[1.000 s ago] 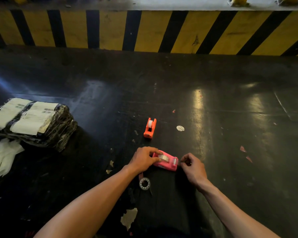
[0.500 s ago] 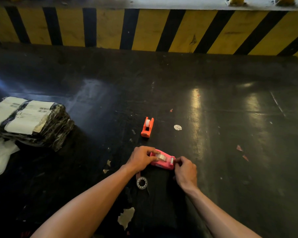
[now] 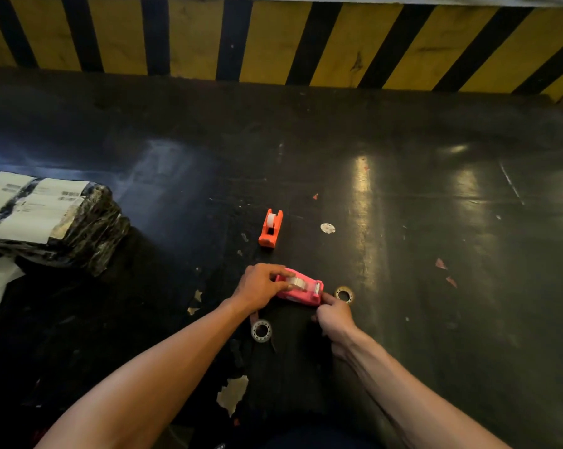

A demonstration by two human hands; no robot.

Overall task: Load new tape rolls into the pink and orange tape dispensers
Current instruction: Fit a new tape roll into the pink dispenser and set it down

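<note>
At near centre of the dark worktop point(image 3: 403, 196), the pink dispenser point(image 3: 301, 288) sits with a clear tape roll point(image 3: 295, 281) already seated in its cradle, so the step in hand looks like threading the tape end to the cutter at its right end. Left hand point(image 3: 257, 286) is clamped over the dispenser's left end, thumb and fingers closed round the body to keep it from sliding. Right hand point(image 3: 335, 315) is curled, fingertips pinched together at the near right corner by the cutter; whether tape is between them I can't tell. Both forearms reach in from the near edge. Orange dispenser point(image 3: 270, 227) stands just beyond, apart from both hands, a white roll in it. Two loose rings lie close: one point(image 3: 261, 330) near-side between the wrists, one point(image 3: 344, 294) just right of the cutter; spent cores or fresh rolls, unclear. Next move probably needs a steady hold from the left while the right draws tape over the blade.
</note>
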